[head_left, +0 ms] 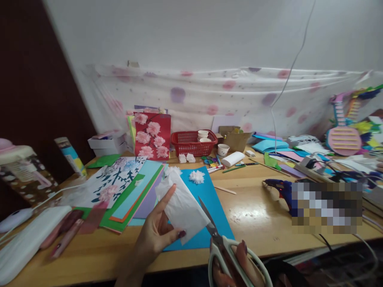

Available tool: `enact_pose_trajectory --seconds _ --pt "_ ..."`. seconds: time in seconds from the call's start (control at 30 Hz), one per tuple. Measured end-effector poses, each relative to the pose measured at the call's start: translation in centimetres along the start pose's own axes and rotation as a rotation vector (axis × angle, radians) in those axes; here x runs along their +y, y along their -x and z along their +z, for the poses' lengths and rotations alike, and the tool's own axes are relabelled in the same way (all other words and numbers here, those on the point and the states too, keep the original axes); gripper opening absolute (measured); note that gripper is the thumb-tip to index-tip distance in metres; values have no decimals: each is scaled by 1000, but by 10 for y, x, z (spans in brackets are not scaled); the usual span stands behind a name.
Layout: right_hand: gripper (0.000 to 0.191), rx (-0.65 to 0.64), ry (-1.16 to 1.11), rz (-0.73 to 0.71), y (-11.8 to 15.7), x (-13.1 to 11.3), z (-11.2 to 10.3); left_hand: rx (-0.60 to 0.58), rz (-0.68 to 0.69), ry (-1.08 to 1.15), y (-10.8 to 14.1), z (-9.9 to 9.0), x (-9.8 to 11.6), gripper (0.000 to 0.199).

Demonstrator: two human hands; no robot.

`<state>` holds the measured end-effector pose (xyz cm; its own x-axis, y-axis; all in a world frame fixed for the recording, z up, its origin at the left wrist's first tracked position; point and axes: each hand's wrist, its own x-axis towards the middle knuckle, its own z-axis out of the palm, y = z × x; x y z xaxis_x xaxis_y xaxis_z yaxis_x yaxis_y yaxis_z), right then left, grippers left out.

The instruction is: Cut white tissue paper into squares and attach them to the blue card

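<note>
My left hand (157, 231) pinches a folded sheet of white tissue paper (187, 211) between thumb and fingers, held up over the blue paper (214, 203). A pair of scissors (220, 241) with pale handles is in my right hand (243, 261), fingers through the loops. Its blades are parted at the right edge of the tissue paper; whether they have cut into it I cannot tell. On the blue sheet behind lies a white paper flower (196, 176), and another white flower (172, 171) is partly hidden by the tissue.
Coloured paper sheets (125, 211) are stacked at left, near a white case (32, 243). A red basket (179, 144) with paper cups and a red flower card (153, 135) stand at the back. At right lie a blue glue gun (283, 191), cables and a wooden stick (226, 190).
</note>
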<state>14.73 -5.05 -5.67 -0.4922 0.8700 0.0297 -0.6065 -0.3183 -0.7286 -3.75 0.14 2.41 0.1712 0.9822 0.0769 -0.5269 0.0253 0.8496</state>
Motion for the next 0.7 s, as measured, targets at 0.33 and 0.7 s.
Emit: enact_pose_trajectory --seconds 0.33,0.7 --pt "69 -58 -42 -66 -1 0 1 -74 13 -27 -1 -3 -2 83" --pt "75 -74 -17 -112 7 -10 22 -219 -48 -96 -3 -7 -14 80"
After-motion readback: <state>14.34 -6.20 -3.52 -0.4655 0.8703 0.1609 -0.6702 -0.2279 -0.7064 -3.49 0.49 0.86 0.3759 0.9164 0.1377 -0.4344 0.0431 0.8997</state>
